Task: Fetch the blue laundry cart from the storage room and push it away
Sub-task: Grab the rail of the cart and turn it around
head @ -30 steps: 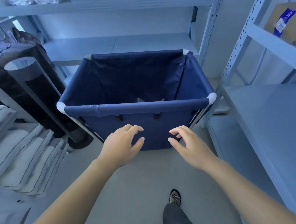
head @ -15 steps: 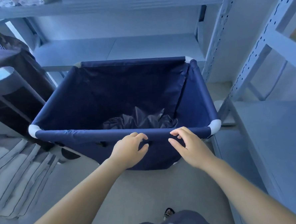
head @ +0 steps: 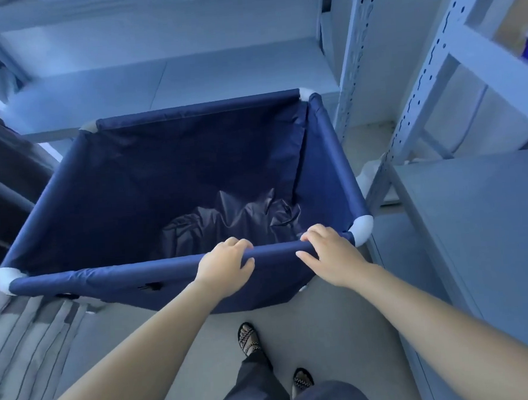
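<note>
Both hands have closed on the blue laundry cart (head: 126,189): left hand (head: 225,264) and right hand (head: 331,254) curl apart round its padded fabric rail.

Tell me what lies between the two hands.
In the head view, only a bare stretch of near rail on the blue laundry cart separates the left hand and right hand.
</note>
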The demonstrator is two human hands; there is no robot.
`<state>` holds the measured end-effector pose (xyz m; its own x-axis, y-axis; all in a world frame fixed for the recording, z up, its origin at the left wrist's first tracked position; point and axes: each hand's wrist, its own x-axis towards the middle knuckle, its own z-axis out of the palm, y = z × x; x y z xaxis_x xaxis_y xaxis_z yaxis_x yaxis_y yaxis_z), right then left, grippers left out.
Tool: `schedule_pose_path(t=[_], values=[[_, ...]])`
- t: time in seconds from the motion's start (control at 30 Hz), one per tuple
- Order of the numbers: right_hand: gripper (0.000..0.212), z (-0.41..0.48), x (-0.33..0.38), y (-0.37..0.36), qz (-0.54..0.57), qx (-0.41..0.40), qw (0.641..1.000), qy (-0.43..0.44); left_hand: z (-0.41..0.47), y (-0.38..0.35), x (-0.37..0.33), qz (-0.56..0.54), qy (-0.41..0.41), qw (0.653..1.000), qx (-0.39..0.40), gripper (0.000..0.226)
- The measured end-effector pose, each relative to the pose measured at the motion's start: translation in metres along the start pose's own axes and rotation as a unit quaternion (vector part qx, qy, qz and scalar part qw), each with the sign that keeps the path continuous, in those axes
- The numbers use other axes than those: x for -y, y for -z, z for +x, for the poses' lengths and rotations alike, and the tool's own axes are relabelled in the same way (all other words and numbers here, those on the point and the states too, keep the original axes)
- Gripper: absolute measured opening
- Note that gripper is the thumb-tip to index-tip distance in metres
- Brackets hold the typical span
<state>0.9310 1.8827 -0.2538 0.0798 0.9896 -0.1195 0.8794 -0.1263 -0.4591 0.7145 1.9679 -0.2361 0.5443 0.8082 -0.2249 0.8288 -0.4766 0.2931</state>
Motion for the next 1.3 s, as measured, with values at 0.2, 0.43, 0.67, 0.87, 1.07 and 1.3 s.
schedule_pose_path(t=[0.2, 0.43, 0.67, 0.87, 1.07, 1.3], values=[[0.040, 0.010, -0.011, -0.002, -0.075, 0.042, 0.996, 0.009, 0.025, -0.005, -0.005, 0.000, -0.006, 1.000, 0.024, 0.034], [0.047, 0.027, -0.007, -0.010, -0.085, 0.081, 0.993, -0.025, 0.050, -0.017, 0.007, 0.070, 0.005, 0.988, 0.135, 0.048], [0.045, 0.040, -0.007, -0.026, -0.116, 0.105, 0.985, -0.071, 0.045, -0.037, 0.015, 0.112, -0.025, 0.987, 0.110, 0.056], [0.036, 0.032, -0.007, -0.044, -0.111, 0.017, 0.991, -0.069, 0.033, -0.051, 0.021, 0.101, -0.031, 0.992, 0.067, 0.063], [0.036, 0.031, -0.009, -0.039, -0.092, 0.017, 0.994, -0.054, 0.032, -0.049, 0.021, 0.094, -0.026, 0.993, 0.067, 0.062], [0.040, 0.028, -0.004, -0.037, -0.104, 0.041, 0.993, -0.049, 0.029, -0.044, 0.018, 0.087, -0.022, 0.993, 0.082, 0.064]])
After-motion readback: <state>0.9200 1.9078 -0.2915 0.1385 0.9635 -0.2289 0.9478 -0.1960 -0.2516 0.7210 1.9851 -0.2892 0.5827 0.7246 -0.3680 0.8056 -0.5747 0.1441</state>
